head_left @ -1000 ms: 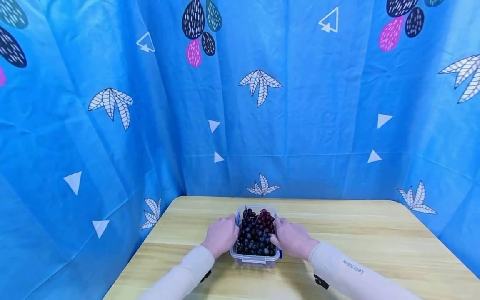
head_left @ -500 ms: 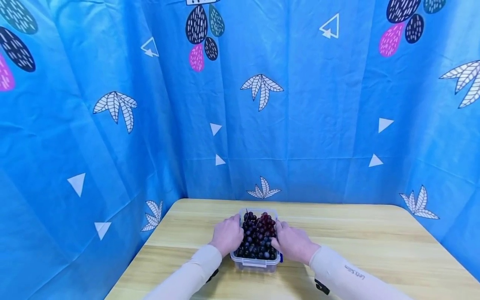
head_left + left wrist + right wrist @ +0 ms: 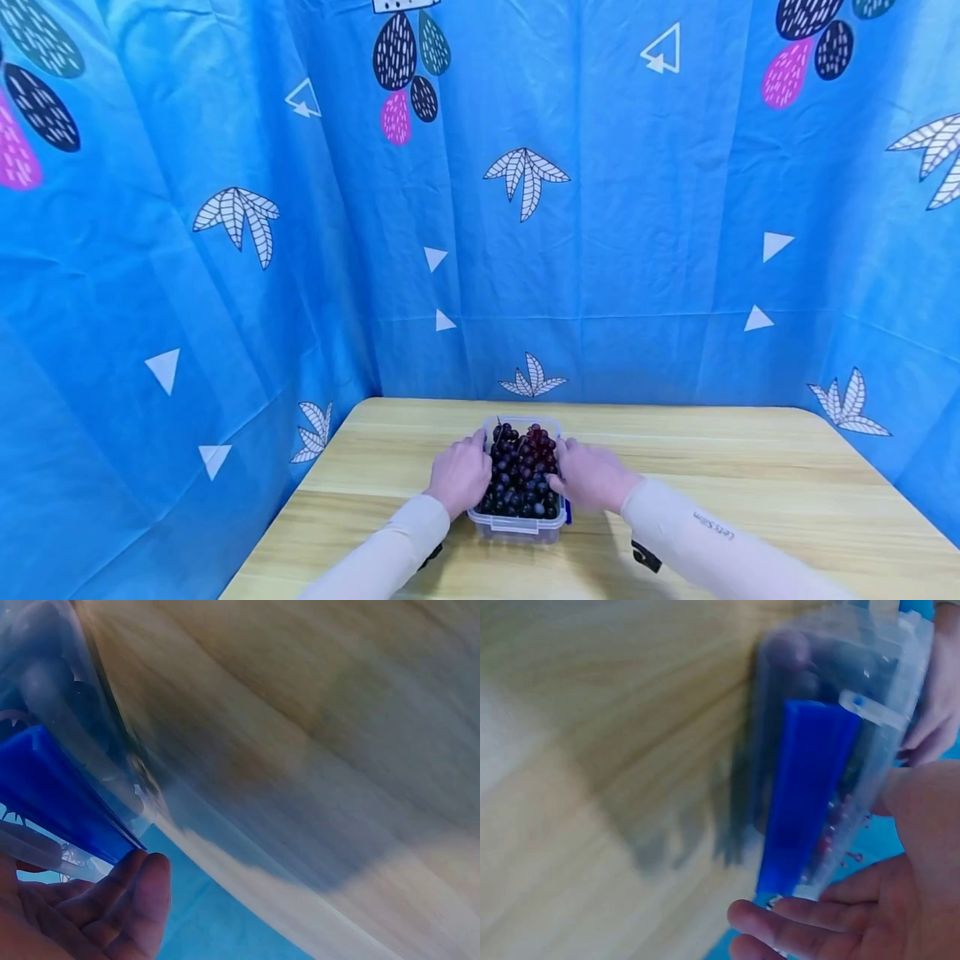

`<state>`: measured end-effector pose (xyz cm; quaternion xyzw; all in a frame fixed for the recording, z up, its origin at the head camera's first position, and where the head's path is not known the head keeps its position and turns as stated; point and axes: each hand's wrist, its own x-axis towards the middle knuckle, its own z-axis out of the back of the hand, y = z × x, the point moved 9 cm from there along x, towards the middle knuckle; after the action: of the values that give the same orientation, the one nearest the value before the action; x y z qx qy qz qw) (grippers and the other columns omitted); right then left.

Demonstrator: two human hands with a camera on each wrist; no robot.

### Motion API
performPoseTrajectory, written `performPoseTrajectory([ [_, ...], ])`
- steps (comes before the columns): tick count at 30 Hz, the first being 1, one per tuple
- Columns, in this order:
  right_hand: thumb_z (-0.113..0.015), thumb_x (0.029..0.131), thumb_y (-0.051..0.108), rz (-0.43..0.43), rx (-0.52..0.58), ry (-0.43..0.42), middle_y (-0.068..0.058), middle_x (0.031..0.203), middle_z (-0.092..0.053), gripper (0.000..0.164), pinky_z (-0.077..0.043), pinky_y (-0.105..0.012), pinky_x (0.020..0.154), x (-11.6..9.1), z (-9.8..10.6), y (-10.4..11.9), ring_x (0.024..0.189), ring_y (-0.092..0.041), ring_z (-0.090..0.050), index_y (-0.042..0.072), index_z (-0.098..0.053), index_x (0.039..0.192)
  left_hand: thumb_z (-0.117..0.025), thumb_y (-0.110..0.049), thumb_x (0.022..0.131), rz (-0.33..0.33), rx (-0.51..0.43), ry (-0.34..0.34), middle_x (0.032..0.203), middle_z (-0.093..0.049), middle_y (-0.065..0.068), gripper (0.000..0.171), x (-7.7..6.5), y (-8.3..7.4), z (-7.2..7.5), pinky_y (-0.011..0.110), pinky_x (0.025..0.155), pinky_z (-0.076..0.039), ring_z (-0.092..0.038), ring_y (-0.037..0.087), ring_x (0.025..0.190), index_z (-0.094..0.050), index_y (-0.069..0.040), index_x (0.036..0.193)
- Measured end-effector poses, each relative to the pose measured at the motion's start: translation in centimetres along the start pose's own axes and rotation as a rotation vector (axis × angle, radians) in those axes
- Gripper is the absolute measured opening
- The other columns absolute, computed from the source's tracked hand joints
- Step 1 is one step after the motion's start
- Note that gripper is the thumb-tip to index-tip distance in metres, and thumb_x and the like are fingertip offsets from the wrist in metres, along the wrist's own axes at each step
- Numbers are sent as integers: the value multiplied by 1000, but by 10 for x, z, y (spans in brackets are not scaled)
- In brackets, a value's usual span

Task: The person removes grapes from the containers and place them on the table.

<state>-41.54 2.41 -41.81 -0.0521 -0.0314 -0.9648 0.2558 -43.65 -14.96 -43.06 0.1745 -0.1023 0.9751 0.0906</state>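
A clear plastic food container [image 3: 517, 533] full of dark grapes [image 3: 517, 475] stands on the wooden table, its top uncovered. Redder grapes lie toward its far right corner. My left hand [image 3: 460, 475] grips the container's left rim. On the opposite side my right hand [image 3: 592, 475] holds the right rim, thumb over the edge by the grapes. Down the container's side hangs a blue latch [image 3: 806, 795] in the right wrist view, with my fingertips [image 3: 751, 919] at its end. In the left wrist view my fingertips [image 3: 154, 866] meet the end of another blue latch [image 3: 60, 795].
The light wooden table [image 3: 712, 467] extends to both sides of the container. Behind it and to its left and right hangs a blue patterned curtain [image 3: 645, 275]. Light sleeves cover both forearms.
My left hand has shifted slightly right, further over the container's left rim. The right hand keeps its place on the other rim. The head view has tilted and turned a little.
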Motion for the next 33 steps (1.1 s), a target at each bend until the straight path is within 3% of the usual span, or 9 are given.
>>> performPoseTrajectory([
  [2, -52, 87, 51, 12, -22, 9, -19, 114, -60, 65, -54, -42, 68, 2, 6, 1, 88, -30, -63, -3, -53, 124, -39, -25, 92, -2, 1, -1, 105, -66, 9, 48, 0, -1, 1, 37, 61, -52, -64, 23, 84, -45, -6, 135],
  [4, -51, 87, 53, 16, -31, 35, -13, 95, -66, 57, -53, -37, 58, 3, 12, 1, 72, -23, -62, -1, -64, 103, -40, -24, 91, -6, 2, 0, 102, -66, 9, 48, 0, -2, 1, 36, 59, -51, -63, 22, 81, -45, -6, 136],
  [6, -52, 86, 53, 33, -35, 53, -5, 77, -63, 51, -49, -32, 50, 5, 20, 2, 60, -16, -56, 5, -66, 79, -42, -23, 91, -14, 1, 2, 99, -66, 9, 49, 0, -3, 1, 33, 55, -50, -62, 21, 77, -44, -5, 136],
  [8, -54, 86, 52, 72, -33, 72, -1, 72, -61, 47, -47, -30, 48, 8, 28, 7, 55, -13, -51, 9, -64, 70, -43, -23, 91, -19, 6, 2, 98, -66, 9, 49, 1, -3, 2, 31, 52, -47, -61, 20, 73, -42, -5, 137],
  [9, -55, 86, 51, 103, -41, 84, 0, 74, -61, 45, -48, -31, 51, 9, 31, 10, 58, -13, -53, 10, -65, 71, -43, -23, 91, -21, 13, 1, 98, -66, 9, 50, 1, -4, 2, 30, 51, -47, -61, 19, 72, -42, -5, 138],
  [14, -60, 85, 43, 297, -61, 158, -2, 115, -64, 45, -50, -38, 84, 11, 41, 34, 100, -18, -61, 12, -64, 117, -45, -23, 91, -18, 30, -4, 95, -66, 8, 49, 3, -4, 1, 29, 50, -47, -61, 19, 70, -43, -4, 136],
  [22, -68, 79, 30, 397, -22, 263, 12, 91, -65, 30, -51, -24, 71, 19, 36, 54, 73, -1, -56, 19, -68, 107, -47, -23, 90, -10, 38, -22, 97, -66, 9, 48, 4, -4, 1, 36, 57, -52, -64, 23, 78, -46, -4, 133],
  [29, -70, 78, 31, 394, -37, 367, 9, 107, -65, 38, -50, -26, 82, 23, 29, 68, 91, -3, -60, 22, -65, 115, -48, -24, 90, 0, 63, -17, 96, -66, 8, 48, 4, -4, 1, 37, 58, -52, -64, 23, 78, -47, -5, 134],
  [33, -71, 76, 32, 367, -24, 416, 11, 104, -65, 37, -50, -25, 78, 23, 25, 73, 85, 0, -58, 24, -66, 112, -48, -24, 89, 4, 56, -18, 95, -66, 9, 47, 3, -5, 3, 39, 60, -52, -64, 24, 79, -48, -4, 132],
])
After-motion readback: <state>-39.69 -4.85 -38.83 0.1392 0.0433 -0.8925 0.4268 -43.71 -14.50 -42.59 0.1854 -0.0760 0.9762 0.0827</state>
